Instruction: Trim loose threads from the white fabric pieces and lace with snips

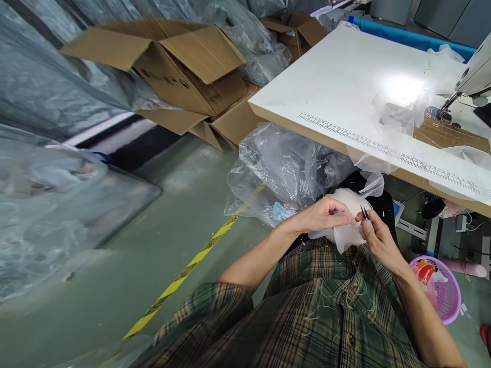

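Observation:
My left hand (pixel 326 214) pinches a piece of sheer white fabric (pixel 347 232) over my lap, fingers pressed together on its edge. Just to the right, my right hand (pixel 378 237) is closed on small dark thread snips (pixel 363 212), whose tips point up at the fabric where my left fingers hold it. Both hands meet in front of my plaid shirt, which has loose white threads on it.
A white sewing table (pixel 345 76) with a printed ruler along its edge stands ahead, with a sewing machine (pixel 473 76) at the right. Clear plastic bags (pixel 284 171) lie below, cardboard boxes (pixel 184 66) to the left, a pink basket (pixel 441 289) on the floor at right.

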A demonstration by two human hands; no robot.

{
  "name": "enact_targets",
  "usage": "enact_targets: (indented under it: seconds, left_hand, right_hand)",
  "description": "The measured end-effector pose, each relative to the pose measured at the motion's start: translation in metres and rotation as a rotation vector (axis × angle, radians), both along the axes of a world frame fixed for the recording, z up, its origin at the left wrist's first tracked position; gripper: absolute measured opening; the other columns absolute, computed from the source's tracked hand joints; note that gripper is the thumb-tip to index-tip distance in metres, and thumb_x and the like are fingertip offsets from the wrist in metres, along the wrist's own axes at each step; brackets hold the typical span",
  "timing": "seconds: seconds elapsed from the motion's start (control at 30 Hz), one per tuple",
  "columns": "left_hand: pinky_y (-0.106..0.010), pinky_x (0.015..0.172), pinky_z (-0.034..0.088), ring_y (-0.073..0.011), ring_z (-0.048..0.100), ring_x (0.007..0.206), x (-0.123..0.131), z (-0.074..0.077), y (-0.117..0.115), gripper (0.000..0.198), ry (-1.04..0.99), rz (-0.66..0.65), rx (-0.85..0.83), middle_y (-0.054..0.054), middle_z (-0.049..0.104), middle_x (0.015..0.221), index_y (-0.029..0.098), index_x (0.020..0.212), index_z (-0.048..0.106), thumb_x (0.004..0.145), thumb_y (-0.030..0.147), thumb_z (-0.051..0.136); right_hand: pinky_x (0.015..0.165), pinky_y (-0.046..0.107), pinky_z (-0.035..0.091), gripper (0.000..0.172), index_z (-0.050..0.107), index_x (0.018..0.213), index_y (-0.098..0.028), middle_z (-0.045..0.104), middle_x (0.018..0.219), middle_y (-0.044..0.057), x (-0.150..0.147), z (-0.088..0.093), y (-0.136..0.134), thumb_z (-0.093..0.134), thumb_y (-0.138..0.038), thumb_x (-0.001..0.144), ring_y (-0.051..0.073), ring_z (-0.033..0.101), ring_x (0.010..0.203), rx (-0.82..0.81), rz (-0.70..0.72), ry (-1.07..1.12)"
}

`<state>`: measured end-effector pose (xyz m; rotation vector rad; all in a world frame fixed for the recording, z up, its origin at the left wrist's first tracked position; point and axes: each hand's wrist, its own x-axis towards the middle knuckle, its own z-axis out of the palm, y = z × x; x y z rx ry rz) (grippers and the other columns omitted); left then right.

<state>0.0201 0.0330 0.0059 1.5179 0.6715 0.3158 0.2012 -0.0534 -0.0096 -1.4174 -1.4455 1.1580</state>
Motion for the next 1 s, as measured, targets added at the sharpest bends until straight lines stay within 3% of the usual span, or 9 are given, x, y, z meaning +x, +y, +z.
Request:
enact_targets:
  seconds: [0.13, 0.2, 0.33, 0.47, 0.53, 0.6, 0.77, 0.87, 1.0]
  left_hand:
    - [-0.023, 0.059, 0.044, -0.0107, 0.055, 0.062, 0.003, -0.006, 0.008, 0.027, 0.054, -0.044, 0.165, 0.0, 0.063, 0.069, 0.014, 0.087, 0.073, 0.084, 0.039, 0.063]
    - [-0.032, 0.074, 0.052, -0.0172, 0.063, 0.081, 0.006, -0.014, 0.012, 0.029, 0.099, 0.098, 0.404, -0.005, 0.069, 0.088, 0.016, 0.101, 0.072, 0.083, 0.039, 0.067]
    - [-0.045, 0.096, 0.048, -0.0257, 0.062, 0.111, 0.012, -0.04, 0.009, 0.03, 0.113, 0.33, 0.893, -0.011, 0.067, 0.115, 0.019, 0.111, 0.069, 0.09, 0.039, 0.061]
    - [-0.045, 0.092, 0.049, -0.0271, 0.064, 0.108, 0.013, -0.068, -0.004, 0.039, -0.037, 0.196, 1.12, -0.014, 0.067, 0.118, 0.018, 0.112, 0.068, 0.088, 0.048, 0.064]
    - [-0.045, 0.091, 0.05, -0.0273, 0.064, 0.108, 0.015, -0.075, -0.005, 0.041, -0.068, 0.207, 1.145, -0.015, 0.067, 0.119, 0.017, 0.113, 0.067, 0.088, 0.049, 0.064]
    - [-0.042, 0.092, 0.051, -0.0255, 0.064, 0.109, 0.018, -0.076, 0.002, 0.038, -0.081, 0.331, 1.09, -0.015, 0.066, 0.117, 0.016, 0.112, 0.065, 0.091, 0.046, 0.061]
    - [-0.037, 0.092, 0.053, -0.0221, 0.066, 0.106, 0.042, -0.062, 0.037, 0.044, 0.014, 0.559, 0.805, -0.011, 0.065, 0.116, 0.018, 0.119, 0.059, 0.085, 0.041, 0.07]
    - [-0.035, 0.088, 0.053, -0.0207, 0.067, 0.098, 0.057, -0.055, 0.05, 0.028, 0.005, 0.579, 0.718, -0.009, 0.069, 0.107, 0.017, 0.104, 0.065, 0.083, 0.034, 0.071]
    - [-0.035, 0.087, 0.052, -0.0188, 0.068, 0.09, 0.056, -0.043, 0.042, 0.015, -0.088, 0.62, 0.773, -0.007, 0.073, 0.092, 0.018, 0.081, 0.064, 0.09, 0.03, 0.06]
  right_hand:
    - [0.054, 0.024, 0.037, 0.044, 0.053, 0.07, -0.021, 0.049, 0.062, -0.003, 0.003, -0.014, -0.007, 0.056, -0.062, 0.085, 0.012, 0.041, 0.056, -0.04, -0.035, 0.039]
    - [0.052, 0.024, 0.036, 0.044, 0.052, 0.069, -0.021, 0.049, 0.06, -0.003, 0.007, -0.024, -0.008, 0.056, -0.062, 0.084, 0.011, 0.041, 0.054, -0.067, -0.129, 0.021]
    - [0.051, 0.025, 0.036, 0.046, 0.052, 0.07, -0.021, 0.048, 0.058, -0.004, 0.015, -0.037, -0.005, 0.057, -0.066, 0.08, 0.012, 0.04, 0.053, -0.071, -0.279, -0.062]
    - [0.048, 0.026, 0.033, 0.049, 0.055, 0.077, -0.021, 0.045, 0.057, -0.006, 0.025, -0.034, -0.002, 0.057, -0.07, 0.076, 0.012, 0.037, 0.05, -0.05, -0.437, -0.152]
    - [0.05, 0.026, 0.034, 0.05, 0.056, 0.079, -0.021, 0.046, 0.059, -0.005, 0.031, -0.029, -0.001, 0.055, -0.071, 0.078, 0.012, 0.039, 0.052, 0.006, -0.523, -0.187]
    - [0.052, 0.026, 0.035, 0.049, 0.056, 0.079, -0.021, 0.047, 0.059, -0.005, 0.036, -0.025, 0.0, 0.052, -0.07, 0.081, 0.013, 0.04, 0.054, 0.058, -0.585, -0.203]
    - [0.055, 0.026, 0.038, 0.047, 0.056, 0.078, -0.021, 0.051, 0.062, -0.003, 0.039, -0.018, 0.0, 0.05, -0.067, 0.085, 0.014, 0.045, 0.058, 0.129, -0.629, -0.179]
    - [0.055, 0.026, 0.038, 0.045, 0.057, 0.076, -0.021, 0.052, 0.062, -0.002, 0.036, -0.014, -0.001, 0.051, -0.064, 0.086, 0.014, 0.046, 0.059, 0.151, -0.605, -0.163]
    - [0.054, 0.026, 0.038, 0.04, 0.059, 0.077, -0.02, 0.054, 0.063, -0.002, 0.032, -0.002, -0.002, 0.056, -0.059, 0.086, 0.013, 0.044, 0.057, 0.17, -0.576, -0.137]
